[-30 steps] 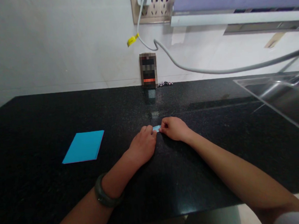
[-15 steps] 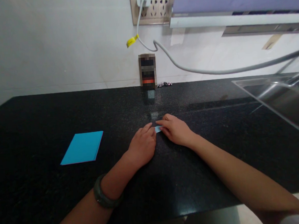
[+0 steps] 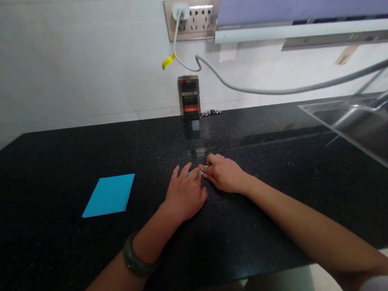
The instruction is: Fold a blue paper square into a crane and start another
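Observation:
A small strip of light blue folded paper [image 3: 190,172] lies on the black countertop, mostly hidden under my fingers. My left hand [image 3: 186,196] rests over its left part with the fingers spread and pointing forward. On the right side, my right hand [image 3: 226,174] has its thumb and bent fingers pressed together at the paper's other end. The fingertips of the two hands almost meet. To the left, apart from both hands, lies a flat stack of bright blue square paper [image 3: 109,195].
A phone-like object [image 3: 189,96], blurred out, leans upright against the wall with a beaded strap [image 3: 211,112] beside it. A grey cable [image 3: 260,90] runs from the wall socket [image 3: 200,19] to the right. The steel sink [image 3: 377,126] is at the right.
My left hand's fingers have spread apart and reach over the paper. My right hand's fingers have curled in closer to it. Less of the paper shows, and the view has shifted slightly.

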The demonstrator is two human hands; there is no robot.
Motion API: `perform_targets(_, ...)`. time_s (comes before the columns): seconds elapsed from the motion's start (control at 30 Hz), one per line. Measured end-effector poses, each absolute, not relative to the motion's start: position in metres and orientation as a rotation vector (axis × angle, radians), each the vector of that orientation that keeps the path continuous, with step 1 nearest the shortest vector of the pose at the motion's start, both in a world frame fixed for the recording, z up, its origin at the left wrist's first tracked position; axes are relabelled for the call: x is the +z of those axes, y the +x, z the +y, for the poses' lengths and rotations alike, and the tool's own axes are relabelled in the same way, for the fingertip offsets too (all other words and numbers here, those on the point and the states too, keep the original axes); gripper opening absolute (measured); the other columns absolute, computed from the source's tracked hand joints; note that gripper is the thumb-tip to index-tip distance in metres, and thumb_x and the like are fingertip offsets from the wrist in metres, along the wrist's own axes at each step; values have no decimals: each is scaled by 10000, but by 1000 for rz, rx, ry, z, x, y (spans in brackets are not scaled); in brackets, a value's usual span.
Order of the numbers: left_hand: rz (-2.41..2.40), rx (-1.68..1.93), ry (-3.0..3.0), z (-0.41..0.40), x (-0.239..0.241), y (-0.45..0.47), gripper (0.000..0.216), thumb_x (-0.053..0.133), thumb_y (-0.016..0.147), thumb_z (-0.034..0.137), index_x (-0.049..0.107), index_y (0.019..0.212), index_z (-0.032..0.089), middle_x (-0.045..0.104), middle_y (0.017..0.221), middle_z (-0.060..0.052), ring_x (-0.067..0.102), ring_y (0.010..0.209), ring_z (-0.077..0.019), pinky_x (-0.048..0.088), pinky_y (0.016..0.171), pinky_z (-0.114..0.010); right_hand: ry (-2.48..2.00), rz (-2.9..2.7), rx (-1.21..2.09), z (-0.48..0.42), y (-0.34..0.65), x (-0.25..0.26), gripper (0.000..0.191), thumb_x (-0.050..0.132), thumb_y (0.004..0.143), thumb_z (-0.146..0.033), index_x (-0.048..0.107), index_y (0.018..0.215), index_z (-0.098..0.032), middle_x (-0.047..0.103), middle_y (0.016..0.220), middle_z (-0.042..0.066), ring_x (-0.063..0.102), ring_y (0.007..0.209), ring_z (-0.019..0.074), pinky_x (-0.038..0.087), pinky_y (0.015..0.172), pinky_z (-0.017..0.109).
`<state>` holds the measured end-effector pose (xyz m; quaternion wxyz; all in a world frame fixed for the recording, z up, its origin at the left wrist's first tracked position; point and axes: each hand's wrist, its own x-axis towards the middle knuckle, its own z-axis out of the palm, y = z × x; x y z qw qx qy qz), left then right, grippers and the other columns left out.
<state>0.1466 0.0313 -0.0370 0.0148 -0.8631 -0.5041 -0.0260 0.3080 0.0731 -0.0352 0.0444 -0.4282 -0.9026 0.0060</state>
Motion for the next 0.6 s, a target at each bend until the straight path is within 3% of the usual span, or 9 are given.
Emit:
perform_targets(0.2, -1681, 63, -2562, 16, -36, 163, 782, 317, 796, 638, 457, 1280, 41, 420, 1353, -218, 192, 1330, -355, 80, 1041, -579, -1297, -2737, 83, 69, 312, -36, 367, 390, 901, -341, 529, 1221, -224, 502, 1031, 102, 482, 876, 201, 396, 717, 310)
perform_targets(0.3, -1727, 97, -2495, 15, -33, 169, 850, 341, 747, 700, 496, 1243, 28, 445, 1314, -259, 206, 1319, -379, 69, 1024, -598, -1280, -2706, 103, 71, 311, -37, 348, 406, 895, -336, 562, 1184, -221, 514, 999, 97, 486, 862, 196, 398, 722, 309)
perform_targets(0.4, -1783, 28, -2450, 22, -24, 165, 792, 351, 720, 726, 610, 1121, 95, 546, 1211, -229, 297, 1263, -402, 147, 999, -603, -1298, -2646, 142, 75, 307, -40, 320, 401, 897, -346, 647, 1045, -206, 523, 946, 90, 489, 842, 186, 400, 728, 304)
perform_targets(0.5, -1914, -51, -2424, 38, -15, 155, 540, 380, 829, 540, 675, 914, 96, 625, 995, -207, 515, 1039, -354, 388, 854, -485, -1363, -2533, 185, 77, 303, -45, 311, 410, 893, -314, 688, 906, -173, 534, 915, 89, 496, 832, 177, 406, 733, 295)
perform_targets(0.6, -2124, -118, -2434, 56, -12, 145, 325, 391, 865, 302, 638, 921, 99, 629, 917, -174, 599, 850, -273, 453, 728, -388, -1379, -2437, 280, 77, 302, -47, 227, 471, 855, -249, 681, 883, -166, 543, 946, 83, 512, 858, 168, 416, 749, 278)
